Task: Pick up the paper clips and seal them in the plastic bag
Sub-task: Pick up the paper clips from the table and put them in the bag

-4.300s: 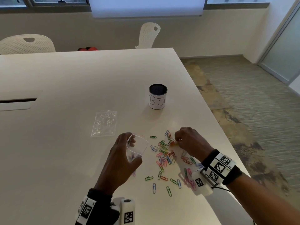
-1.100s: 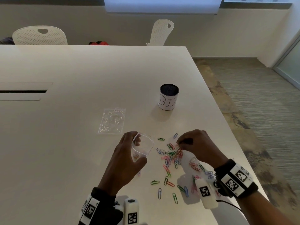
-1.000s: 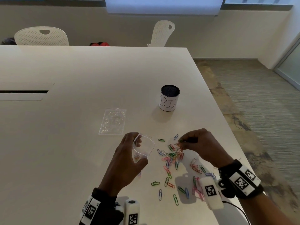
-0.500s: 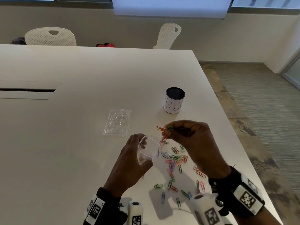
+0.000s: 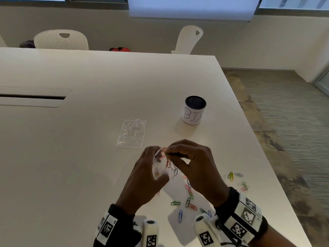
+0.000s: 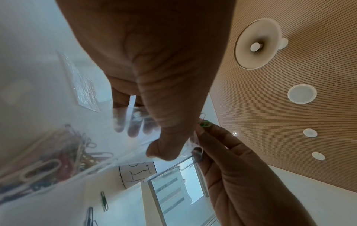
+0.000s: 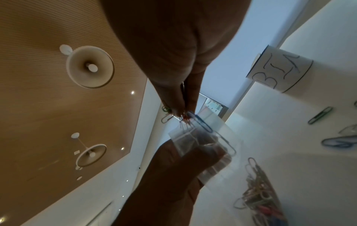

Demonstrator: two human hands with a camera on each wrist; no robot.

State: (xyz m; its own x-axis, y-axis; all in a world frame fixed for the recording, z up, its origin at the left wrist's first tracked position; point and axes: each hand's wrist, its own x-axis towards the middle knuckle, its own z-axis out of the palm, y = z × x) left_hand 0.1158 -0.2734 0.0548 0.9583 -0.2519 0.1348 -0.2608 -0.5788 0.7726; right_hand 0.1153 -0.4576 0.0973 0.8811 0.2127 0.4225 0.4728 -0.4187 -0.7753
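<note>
My left hand [image 5: 151,164] grips a small clear plastic bag [image 5: 159,169] upright above the table, mouth up. Several paper clips lie in its bottom [image 6: 58,152]. My right hand [image 5: 169,154] pinches a bunch of coloured paper clips [image 5: 170,164] at the bag's mouth, and they dangle into and beside it. In the right wrist view the fingertips [image 7: 181,105] hold the clips [image 7: 190,120] right over the bag's rim [image 7: 203,142]. More loose clips [image 5: 189,195] lie on the table under my hands, and a few [image 5: 238,180] lie further right.
A second clear bag [image 5: 132,132] lies flat on the white table [image 5: 89,157], beyond my left hand. A dark-rimmed white cup marked "BIN" [image 5: 195,110] stands behind on the right. The table's right edge [image 5: 263,157] is close to the outer clips.
My right hand has lifted a bunch of clips off the pile and carried it left and up to the bag's mouth. My left hand has kept hold of the bag, raising it slightly.
</note>
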